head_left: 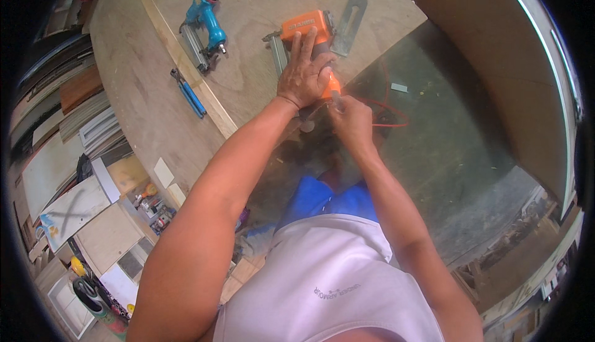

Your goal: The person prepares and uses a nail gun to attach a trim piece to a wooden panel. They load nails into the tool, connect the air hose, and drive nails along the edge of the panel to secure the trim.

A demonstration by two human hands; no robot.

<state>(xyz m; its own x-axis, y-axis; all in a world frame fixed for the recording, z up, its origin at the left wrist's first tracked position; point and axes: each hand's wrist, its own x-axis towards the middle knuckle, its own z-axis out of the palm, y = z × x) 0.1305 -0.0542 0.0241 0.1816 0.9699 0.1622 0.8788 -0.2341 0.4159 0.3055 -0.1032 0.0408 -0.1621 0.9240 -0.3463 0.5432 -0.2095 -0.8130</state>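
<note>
An orange nail gun [304, 22] lies on its side near the corner of the wooden board [248, 7]. My left hand [304, 72] presses over its body and handle, fingers stretched along it and thumb against the grip. At the end of the orange handle, the fingers of my right hand [353, 119] are closed around a metal air fitting [336, 97]. A red air hose [396, 124] loops beside that hand; its join to the fitting is hidden. Past the nail gun's right side rests a grey slotted metal plate [352, 22].
A teal nail gun [201, 22] and blue-handled pliers [189, 94] lie left of my hands, beside a long wooden strip [167, 32]. A large upright panel [496, 44] stands at the right. Stacked boards [68, 106] and loose clutter fill the left side.
</note>
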